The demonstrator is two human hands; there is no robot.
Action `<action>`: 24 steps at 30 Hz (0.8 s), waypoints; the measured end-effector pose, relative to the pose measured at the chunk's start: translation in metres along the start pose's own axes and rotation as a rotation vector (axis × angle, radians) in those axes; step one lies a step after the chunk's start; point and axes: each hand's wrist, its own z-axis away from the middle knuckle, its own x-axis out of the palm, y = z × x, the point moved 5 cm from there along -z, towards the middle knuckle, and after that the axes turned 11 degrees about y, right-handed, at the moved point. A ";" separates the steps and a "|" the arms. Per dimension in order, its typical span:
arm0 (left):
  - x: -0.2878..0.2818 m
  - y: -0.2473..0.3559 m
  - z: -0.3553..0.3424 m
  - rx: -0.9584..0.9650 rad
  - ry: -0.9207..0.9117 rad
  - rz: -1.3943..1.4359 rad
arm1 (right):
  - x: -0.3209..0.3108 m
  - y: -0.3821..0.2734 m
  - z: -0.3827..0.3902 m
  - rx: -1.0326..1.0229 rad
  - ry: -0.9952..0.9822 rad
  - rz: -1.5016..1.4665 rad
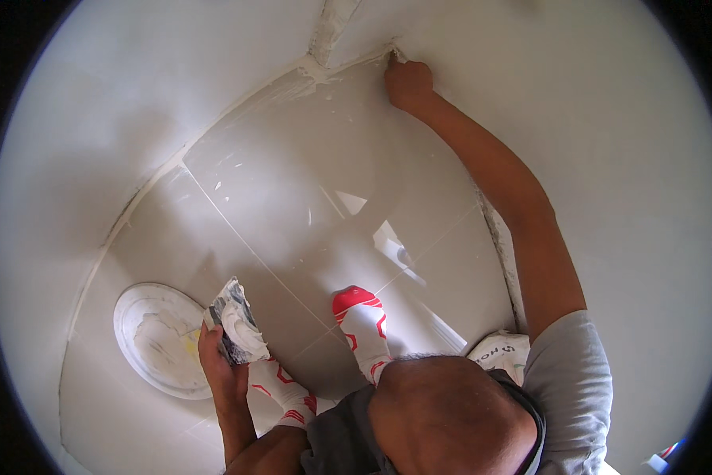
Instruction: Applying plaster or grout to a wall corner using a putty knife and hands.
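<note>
We're looking straight down into a corner of a room, and our right hand (408, 83) is stretched far out at the top of the view, pressed against the seam where the glossy pale floor tiles (293, 198) meet the white plastered wall (593, 119). The fingers there are curled together at the joint, the tip of something small and pale showing just above them; whether they pinch a tool or simply press with a fingertip, we cannot tell. White filler runs along that seam (308, 71) and up the vertical corner line above it, with small white flecks scattered on the tile just below.

Down at the lower left, our left hand (217, 360) is clamped around a flat grey metal trowel blade (236, 321) loaded with a lump of white paste, thumb and fingers wrapped around its lower end, blade tilted upward. Just beside it, to the left, sits a round white plastic lid or dish (154, 336) smeared with the same white paste, lying flat on the floor and touching nothing else that we can see.

Between the hands, our feet in white socks with red toes and red line patterns (361, 324) stand on the tile. At the right, near the wall, a white printed sack (502, 352) rests on the floor, partly hidden by a grey sleeve.
</note>
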 end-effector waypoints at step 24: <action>0.001 -0.001 -0.001 -0.003 -0.006 0.028 | 0.034 0.021 -0.007 0.174 -0.022 -0.005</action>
